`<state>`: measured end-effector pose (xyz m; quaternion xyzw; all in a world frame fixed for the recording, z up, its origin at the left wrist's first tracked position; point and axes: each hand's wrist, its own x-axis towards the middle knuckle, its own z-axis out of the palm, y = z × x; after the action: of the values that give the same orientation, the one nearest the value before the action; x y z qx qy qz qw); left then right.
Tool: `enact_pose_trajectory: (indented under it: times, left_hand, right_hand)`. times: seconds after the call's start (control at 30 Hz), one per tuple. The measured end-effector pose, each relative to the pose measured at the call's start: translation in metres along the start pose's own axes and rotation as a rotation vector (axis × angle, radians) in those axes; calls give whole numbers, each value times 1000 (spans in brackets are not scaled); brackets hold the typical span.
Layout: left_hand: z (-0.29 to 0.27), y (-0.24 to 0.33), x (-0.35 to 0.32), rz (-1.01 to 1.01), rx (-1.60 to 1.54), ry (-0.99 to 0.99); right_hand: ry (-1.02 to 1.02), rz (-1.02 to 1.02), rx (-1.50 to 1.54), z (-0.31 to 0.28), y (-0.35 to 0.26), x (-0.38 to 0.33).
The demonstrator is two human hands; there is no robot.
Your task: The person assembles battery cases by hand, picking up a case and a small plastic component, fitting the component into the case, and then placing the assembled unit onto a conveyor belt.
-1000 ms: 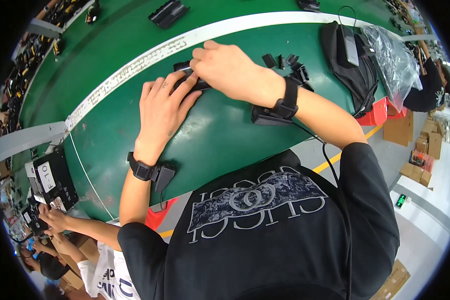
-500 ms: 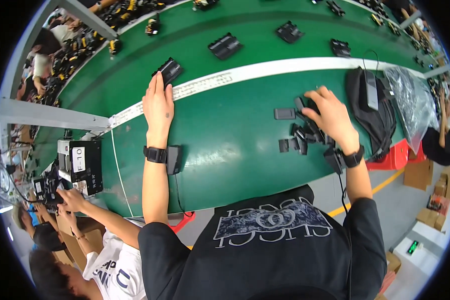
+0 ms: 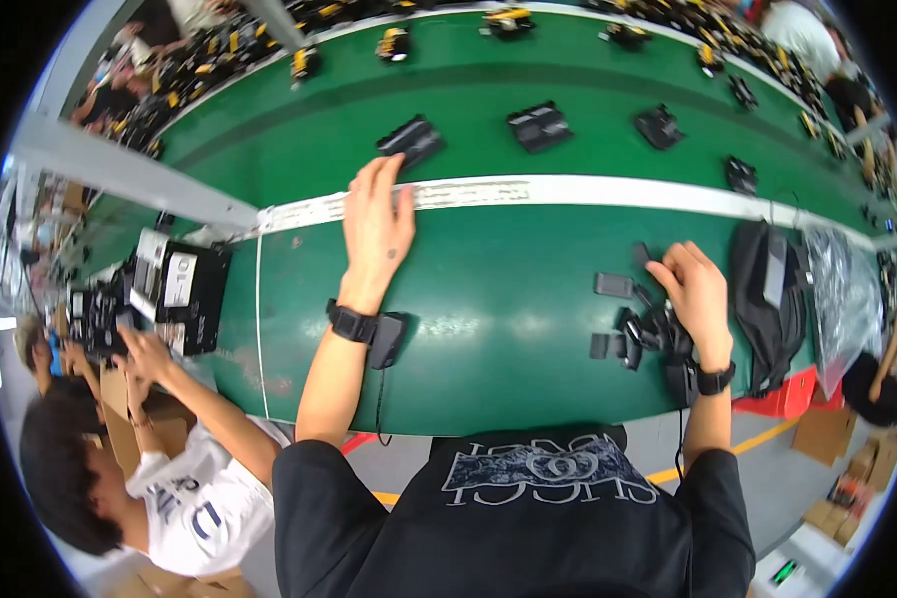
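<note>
My left hand [image 3: 377, 224] reaches over the white rail, fingers stretched out, its fingertips at the near edge of a ridged black plastic housing [image 3: 411, 143]. Whether they press on it I cannot tell. At the right, my right hand [image 3: 696, 299] has its fingers curled in, thumb and forefinger at a small dark flat piece [image 3: 641, 254] that looks pinched at its edge. A loose group of small black plastic parts [image 3: 653, 327] lies beneath and beside this hand, partly hidden by it. A flat rectangular black piece [image 3: 614, 285] rests left of them.
More black housings [image 3: 539, 127] lie along the green belt beyond the white rail [image 3: 568, 189]. A black bag [image 3: 767, 299] and clear plastic wrap [image 3: 833, 299] are at the right. A co-worker in a white shirt [image 3: 194, 508] handles black equipment at the left, near a black box [image 3: 197, 289].
The view has shifted, so the table sits lower and further right. My right hand's fingers have closed in at the small dark piece. My left hand stays at a housing.
</note>
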<state>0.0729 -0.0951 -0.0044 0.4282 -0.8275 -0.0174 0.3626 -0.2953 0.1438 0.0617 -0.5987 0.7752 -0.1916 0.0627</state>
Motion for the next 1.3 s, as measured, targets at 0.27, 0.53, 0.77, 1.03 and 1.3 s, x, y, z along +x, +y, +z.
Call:
enact_pose_trajectory:
  times: [0.27,0.53,0.77,1.03,1.3]
  left_hand:
    - [-3,13,0,1,-265,119]
    - [-15,108,-24,328,-550,226]
    - [9,201,-75,874,-530,95]
    - [8,213,-88,736,-374,-69]
    - [-9,195,-90,830,-384,-190]
  right_hand:
    - [-312,-19,591,14,-112,15]
    - [-411,22,832,85,-143,98]
    - [-441,-9,850,120,-147,87]
    - [-448,-58,1031,135,-130,92]
    - [-381,-89,789,98,-135,88]
